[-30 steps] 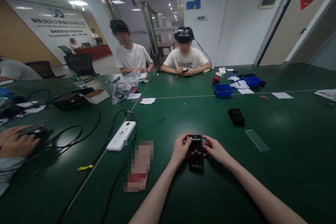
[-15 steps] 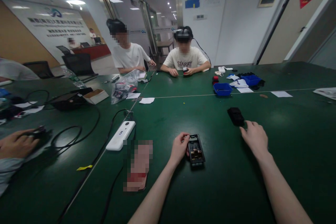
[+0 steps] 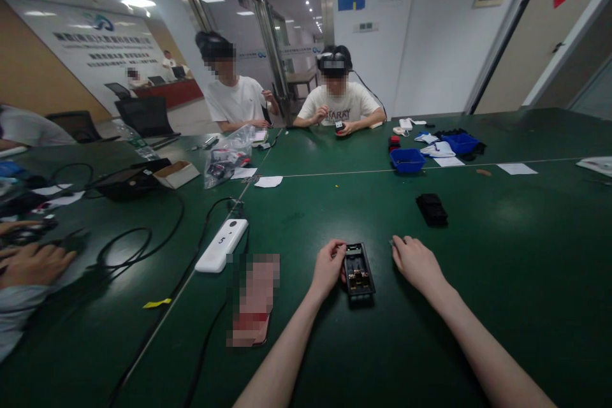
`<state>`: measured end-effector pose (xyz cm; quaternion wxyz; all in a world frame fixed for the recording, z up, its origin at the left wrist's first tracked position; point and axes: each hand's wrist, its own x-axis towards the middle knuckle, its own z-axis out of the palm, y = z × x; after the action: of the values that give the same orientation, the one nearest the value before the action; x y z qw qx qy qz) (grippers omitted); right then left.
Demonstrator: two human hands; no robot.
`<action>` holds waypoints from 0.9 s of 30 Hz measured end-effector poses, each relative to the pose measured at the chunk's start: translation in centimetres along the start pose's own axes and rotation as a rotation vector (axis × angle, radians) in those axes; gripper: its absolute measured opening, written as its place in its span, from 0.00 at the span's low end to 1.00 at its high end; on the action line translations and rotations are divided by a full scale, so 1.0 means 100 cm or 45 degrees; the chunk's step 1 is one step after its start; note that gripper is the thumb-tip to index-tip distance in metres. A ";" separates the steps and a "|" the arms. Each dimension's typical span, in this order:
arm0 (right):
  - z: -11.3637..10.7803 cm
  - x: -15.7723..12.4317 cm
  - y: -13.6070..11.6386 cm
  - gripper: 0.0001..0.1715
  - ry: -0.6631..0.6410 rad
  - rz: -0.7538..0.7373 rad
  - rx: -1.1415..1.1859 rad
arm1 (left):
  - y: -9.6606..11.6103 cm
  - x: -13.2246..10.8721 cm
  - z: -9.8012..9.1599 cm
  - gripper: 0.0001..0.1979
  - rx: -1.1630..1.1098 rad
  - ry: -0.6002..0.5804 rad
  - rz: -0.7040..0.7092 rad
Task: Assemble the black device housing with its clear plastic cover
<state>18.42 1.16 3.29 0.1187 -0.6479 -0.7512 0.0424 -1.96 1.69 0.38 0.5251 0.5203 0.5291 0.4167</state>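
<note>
My left hand [image 3: 329,264] is closed on the left edge of a black open device case [image 3: 359,271], fingers pinching its upper corner. The case lies tilted slightly on the green table, its inside facing up. Brass-coloured metal parts and a pale strip near the top show inside it. To the right, apart from the case, my right hand [image 3: 415,260] has its fingers pressed together. A tiny greyish bit shows at the fingertips, too small to name. A black pouch-like object [image 3: 431,209] lies beyond my right hand, untouched.
A pink phone-like slab [image 3: 253,299], partly blurred, and a white power bank marked 5 [image 3: 221,246] lie left. Black cables [image 3: 138,261] loop there, near another person's hand [image 3: 38,262]. A blue tray [image 3: 407,160] stands farther back. Two people sit across the green table [image 3: 306,217].
My right hand has moved left from beside the black pouch toward the device case, its fingers now closed. My left hand still grips the case. Across the table, one person has raised a hand.
</note>
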 end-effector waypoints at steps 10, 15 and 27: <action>0.006 0.005 -0.024 0.22 -0.099 0.023 0.966 | -0.002 0.001 0.001 0.13 0.026 -0.003 0.015; 0.011 0.009 -0.031 0.26 0.039 0.152 1.644 | -0.001 0.000 0.002 0.13 0.068 0.031 0.043; 0.026 0.003 -0.045 0.24 -0.281 -0.004 1.820 | 0.001 0.000 0.002 0.14 0.091 -0.001 0.065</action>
<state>13.46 0.96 1.81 0.4369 -0.4029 -0.5483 0.5884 -1.79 1.66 0.44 0.4956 0.5520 0.5301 0.4106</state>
